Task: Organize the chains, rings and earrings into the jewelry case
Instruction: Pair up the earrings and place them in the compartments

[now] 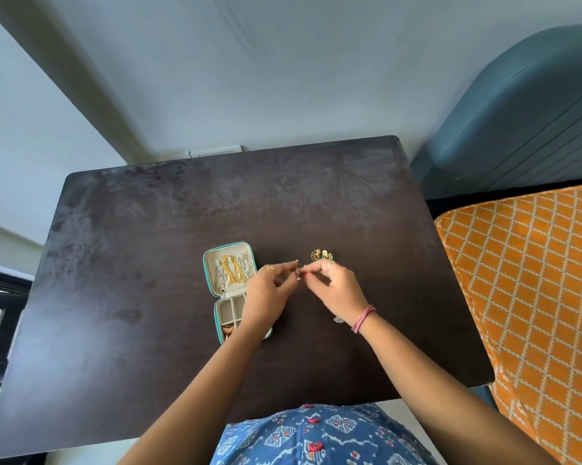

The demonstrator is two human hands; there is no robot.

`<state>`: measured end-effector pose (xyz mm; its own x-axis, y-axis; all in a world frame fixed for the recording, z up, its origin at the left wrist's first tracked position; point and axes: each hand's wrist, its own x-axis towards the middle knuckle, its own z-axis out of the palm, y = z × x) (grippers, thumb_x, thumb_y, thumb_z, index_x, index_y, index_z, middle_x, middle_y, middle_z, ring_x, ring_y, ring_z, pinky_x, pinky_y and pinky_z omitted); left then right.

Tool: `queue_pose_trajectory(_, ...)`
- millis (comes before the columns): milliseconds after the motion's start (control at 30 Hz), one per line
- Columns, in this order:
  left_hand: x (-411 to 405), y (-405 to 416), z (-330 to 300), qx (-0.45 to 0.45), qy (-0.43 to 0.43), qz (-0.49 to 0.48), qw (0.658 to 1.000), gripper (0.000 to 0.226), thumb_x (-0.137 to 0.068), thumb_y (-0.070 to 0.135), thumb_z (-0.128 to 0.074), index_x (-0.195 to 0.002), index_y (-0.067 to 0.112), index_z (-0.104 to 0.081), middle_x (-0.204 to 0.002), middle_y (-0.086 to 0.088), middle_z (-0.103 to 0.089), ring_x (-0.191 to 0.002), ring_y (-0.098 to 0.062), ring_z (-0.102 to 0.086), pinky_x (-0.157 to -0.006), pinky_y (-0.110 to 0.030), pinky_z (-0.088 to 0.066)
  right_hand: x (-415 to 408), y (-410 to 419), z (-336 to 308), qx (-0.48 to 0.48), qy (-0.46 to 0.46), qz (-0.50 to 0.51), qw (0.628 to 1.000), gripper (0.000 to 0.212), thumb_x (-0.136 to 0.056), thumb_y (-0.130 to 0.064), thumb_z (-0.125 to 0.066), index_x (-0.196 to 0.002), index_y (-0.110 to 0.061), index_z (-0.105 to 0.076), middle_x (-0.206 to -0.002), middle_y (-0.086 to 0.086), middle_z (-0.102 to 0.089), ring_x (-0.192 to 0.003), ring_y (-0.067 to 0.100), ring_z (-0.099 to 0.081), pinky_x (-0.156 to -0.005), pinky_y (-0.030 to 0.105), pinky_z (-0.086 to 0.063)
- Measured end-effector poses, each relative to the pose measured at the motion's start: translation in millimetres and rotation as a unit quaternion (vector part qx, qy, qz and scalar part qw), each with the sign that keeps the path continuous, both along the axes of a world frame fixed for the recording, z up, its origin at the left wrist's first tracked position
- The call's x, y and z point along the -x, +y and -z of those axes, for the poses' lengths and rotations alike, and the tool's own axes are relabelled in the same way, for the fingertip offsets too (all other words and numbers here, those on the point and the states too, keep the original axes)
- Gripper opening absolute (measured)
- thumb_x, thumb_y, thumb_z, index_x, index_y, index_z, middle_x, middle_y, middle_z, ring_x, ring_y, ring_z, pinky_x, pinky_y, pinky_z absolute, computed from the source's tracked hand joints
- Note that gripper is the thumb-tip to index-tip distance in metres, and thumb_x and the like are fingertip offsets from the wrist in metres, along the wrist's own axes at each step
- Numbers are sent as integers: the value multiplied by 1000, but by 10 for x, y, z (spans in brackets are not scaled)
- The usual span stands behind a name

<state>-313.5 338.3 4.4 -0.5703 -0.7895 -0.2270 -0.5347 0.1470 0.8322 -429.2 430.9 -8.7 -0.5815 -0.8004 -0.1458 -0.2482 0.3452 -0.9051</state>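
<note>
An open teal jewelry case (215,290) lies on the dark table (131,263). Its lid half holds gold and silver chains (233,268). The compartment half is partly hidden under my left hand (269,290), with a gold piece (226,330) in a near compartment. Just right of the case, my left hand and my right hand (336,286) meet fingertip to fingertip and pinch a tiny earring (298,275) between them. A pair of gold and green earrings (321,255) lies beyond my right hand. A small silver piece (338,319) lies by my right wrist.
An orange patterned cushion (524,297) sits to the right of the table, with a blue-grey chair back (517,122) behind it. A grey wall rises beyond the table's far edge.
</note>
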Motion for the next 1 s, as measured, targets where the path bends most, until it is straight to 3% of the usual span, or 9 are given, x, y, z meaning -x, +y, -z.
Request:
queue_pose_trajectory(67,9,-55,-151,-34,67,-34,997,21,-93,14,-59,-110,17,-71,-50,14,-43,-42,-1,-34,-46,-12,-27,29,-73,-146,42,-11,10,999,10,-87,-7,-63,-94,-10,-70,-90,-2,-74,-82,2,-68,-75,15,-49)
queue_pose_trajectory(167,33,-187,-459,-84,179,-60,978,22,-94,11,-58,-105,26,-71,-67,12,-62,-58,-3,-43,-54,-17,-35,75,-243,-464,98,-29,25,994,13,-89,-6,-60,-91,-17,-66,-87,-3,-73,-72,-3,-64,-65,14,-45)
queue_pose_trajectory(267,49,-339,-791,-100,278,-71,953,25,-96,8,-54,-103,26,-70,-88,8,-74,-59,-3,-44,-56,-21,-38,111,-410,-835,163,-29,25,986,23,-89,-3,-59,-90,-26,-62,-87,-5,-69,-76,2,-64,-68,16,-49)
queue_pose_trajectory(367,44,-469,-1095,-120,339,-70,930,23,-97,4,-51,-105,18,-68,-86,8,-75,-53,-2,-39,-51,-17,-31,127,-556,-1145,213,-37,-4,976,26,-90,-2,-57,-96,-26,-66,-92,-1,-70,-82,14,-66,-76,26,-53)
queue_pose_trajectory(533,-20,-709,-1426,-88,343,-60,933,19,-96,9,-55,-108,9,-69,-87,5,-75,-51,-1,-42,-50,-13,-36,127,-795,-1506,260,-73,3,963,22,-87,-5,-60,-91,-23,-72,-94,-8,-73,-95,9,-67,-86,22,-49)
queue_pose_trajectory(700,-73,-854,-1707,-121,379,-46,916,18,-96,12,-54,-101,18,-71,-92,1,-75,-53,-3,-41,-56,-18,-32,109,-929,-1829,265,-146,-7,953,19,-90,3,-56,-101,-2,-70,-86,-4,-72,-83,-3,-66,-69,9,-45)
queue_pose_trajectory(833,-108,-871,-1876,-130,378,-35,916,19,-95,11,-56,-101,21,-71,-97,2,-74,-55,-3,-41,-57,-21,-29,73,-981,-2014,255,-175,-13,951,20,-92,-11,-58,-92,-23,-74,-92,-8,-74,-99,7,-64,-83,25,-44)
queue_pose_trajectory(900,-126,-883,-1963,-146,387,-27,910,22,-95,7,-54,-103,20,-70,-98,4,-74,-55,-4,-43,-57,-20,-30,66,-1002,-2094,248,-188,-13,950,21,-94,-21,-55,-91,-26,-75,-99,-7,-74,-104,9,-63,-87,32,-41)
queue_pose_trajectory(1000,-161,-921,-2077,-166,407,-12,898,30,-94,2,-45,-108,15,-68,-104,1,-74,-56,-7,-43,-57,-19,-36,62,-1020,-2223,235,-209,-15,949,30,-98,-31,-44,-99,-23,-73,-106,-5,-72,-105,7,-62,-86,31,-40)
